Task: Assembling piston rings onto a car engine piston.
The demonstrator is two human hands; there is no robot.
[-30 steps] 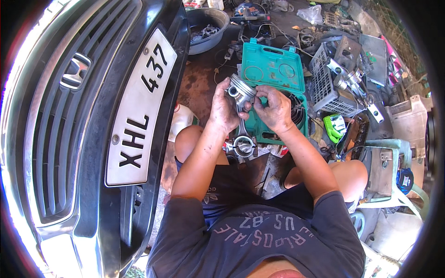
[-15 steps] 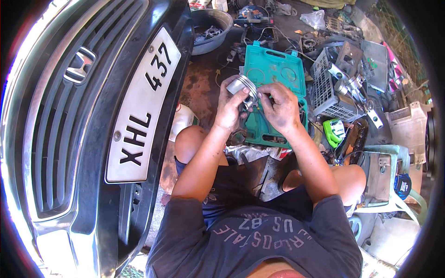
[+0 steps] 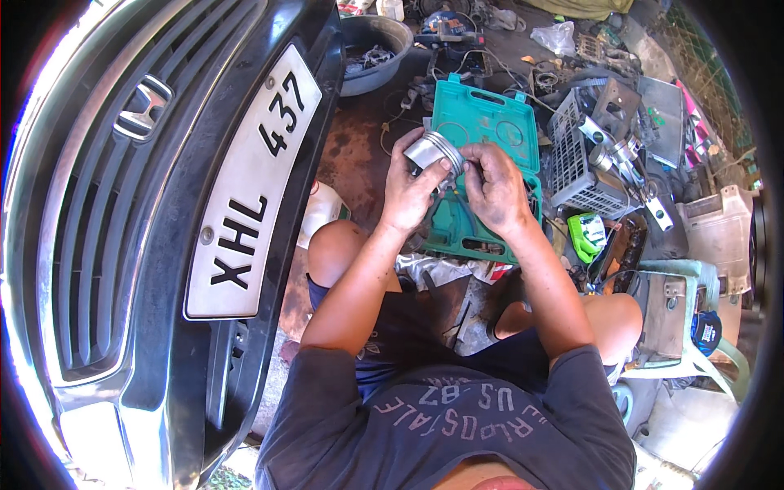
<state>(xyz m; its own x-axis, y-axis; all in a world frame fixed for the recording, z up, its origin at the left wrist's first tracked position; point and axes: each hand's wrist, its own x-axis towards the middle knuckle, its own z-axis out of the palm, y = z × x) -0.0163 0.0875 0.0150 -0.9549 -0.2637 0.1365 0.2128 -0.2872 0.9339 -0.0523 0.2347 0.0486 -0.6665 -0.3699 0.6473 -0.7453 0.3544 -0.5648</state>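
A shiny metal piston [image 3: 427, 153] with ring grooves round one end is held up over the open green tool case [image 3: 525, 135]. My left hand [image 3: 406, 196] is closed round its side, thumb across the front and fingers behind. My right hand [image 3: 498, 192] meets the ringed edge from the right, with thumb and forefinger pinched against it. Whether those fingertips grip a separate ring is too small to make out. The lower part of the piston is partly hidden by my left hand.
Close on the left stands a black car front with its grille [image 3: 98, 245]. A grey plastic crate [image 3: 572, 180] at right has pistons with connecting rods [image 3: 625, 153] by it. Beyond are a grey basin [image 3: 392, 77] and loose parts. A pale green chair [image 3: 702, 273] stands right.
The piston has shifted slightly right and turned a little in my left hand, showing more of its side. My right fingers remain at its ringed edge, bent a little differently.
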